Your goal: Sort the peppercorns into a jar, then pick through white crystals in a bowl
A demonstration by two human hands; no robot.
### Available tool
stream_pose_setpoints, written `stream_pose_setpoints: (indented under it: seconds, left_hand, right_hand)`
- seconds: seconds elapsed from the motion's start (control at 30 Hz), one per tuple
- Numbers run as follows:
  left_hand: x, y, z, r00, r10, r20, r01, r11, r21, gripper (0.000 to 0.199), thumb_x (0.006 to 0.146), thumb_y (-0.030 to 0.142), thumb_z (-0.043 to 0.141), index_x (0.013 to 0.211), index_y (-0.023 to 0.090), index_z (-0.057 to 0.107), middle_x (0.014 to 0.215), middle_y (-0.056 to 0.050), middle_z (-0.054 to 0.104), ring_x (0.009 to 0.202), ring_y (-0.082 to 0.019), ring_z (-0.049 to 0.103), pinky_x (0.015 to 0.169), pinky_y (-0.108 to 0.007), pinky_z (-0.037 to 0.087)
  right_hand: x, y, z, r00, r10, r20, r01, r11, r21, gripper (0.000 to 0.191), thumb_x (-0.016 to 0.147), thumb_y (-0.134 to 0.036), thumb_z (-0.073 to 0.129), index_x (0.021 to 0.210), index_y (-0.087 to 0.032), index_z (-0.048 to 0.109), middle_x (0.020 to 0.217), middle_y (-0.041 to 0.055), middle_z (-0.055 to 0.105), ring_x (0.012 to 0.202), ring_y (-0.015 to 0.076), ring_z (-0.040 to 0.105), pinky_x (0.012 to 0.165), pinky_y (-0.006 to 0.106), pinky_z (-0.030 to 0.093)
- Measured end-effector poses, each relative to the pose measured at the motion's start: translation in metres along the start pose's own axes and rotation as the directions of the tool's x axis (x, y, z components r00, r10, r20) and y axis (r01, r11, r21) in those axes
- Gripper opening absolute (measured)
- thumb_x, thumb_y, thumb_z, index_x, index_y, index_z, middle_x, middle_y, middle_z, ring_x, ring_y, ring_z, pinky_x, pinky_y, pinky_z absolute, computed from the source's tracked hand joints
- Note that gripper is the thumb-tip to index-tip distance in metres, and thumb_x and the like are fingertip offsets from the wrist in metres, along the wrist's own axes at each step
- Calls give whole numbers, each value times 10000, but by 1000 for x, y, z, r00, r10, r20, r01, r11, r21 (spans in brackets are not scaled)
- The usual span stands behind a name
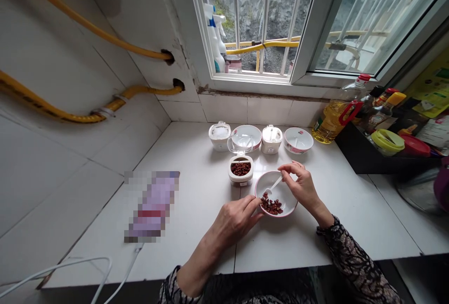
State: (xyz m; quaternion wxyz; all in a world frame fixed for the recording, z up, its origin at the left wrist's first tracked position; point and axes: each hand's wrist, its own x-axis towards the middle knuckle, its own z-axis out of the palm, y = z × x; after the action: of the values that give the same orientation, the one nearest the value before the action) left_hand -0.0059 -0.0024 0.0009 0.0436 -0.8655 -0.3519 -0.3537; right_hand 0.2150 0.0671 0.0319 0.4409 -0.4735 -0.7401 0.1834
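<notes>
A white bowl (287,196) with a pink rim stands on the counter in front of me. Dark red dried peppercorns (272,206) lie in its near left part. My left hand (238,215) grips the bowl's left rim, thumb low on the side. A small white spoon (276,184) is pinched in my right hand (300,184), its head inside the bowl at the edge of the peppercorns. Just behind and to the left stands a seasoning jar (241,182) with its clear lid raised, holding more of the same peppercorns.
Along the back are a jar of white grains (220,144), a bowl (246,147), a lidded jar (271,146) and another bowl (298,148). An oil bottle (326,124) and a black condiment box (354,154) stand right. A blurred purple item (156,206) with a white cable lies left.
</notes>
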Motion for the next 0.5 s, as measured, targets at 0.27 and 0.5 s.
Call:
stream_pose_setpoints:
  seconds: [0.27, 0.5]
  left_hand:
    - [2, 1, 0, 1000, 6, -26, -6, 1000, 5, 227, 1044, 299, 367, 1057, 141, 530, 878, -61, 669, 675, -140, 662, 519, -228, 506]
    - [-1, 0, 3, 1000, 2, -18, -3, 1000, -8, 207, 1030, 282, 393, 1066, 139, 538, 875, -55, 663, 655, -132, 654, 513, -226, 507]
  right_hand:
    - [6, 4, -1, 973, 223, 60, -231, 938, 259, 178, 826, -349, 635, 827, -190, 715, 700, 22, 708, 579, 168, 651, 651, 327, 543]
    - [36, -19, 2, 989, 145, 2, -139, 949, 284, 188, 845, -366, 646, 848, -186, 700, 716, 29, 716, 620, 179, 667, 674, 338, 550]
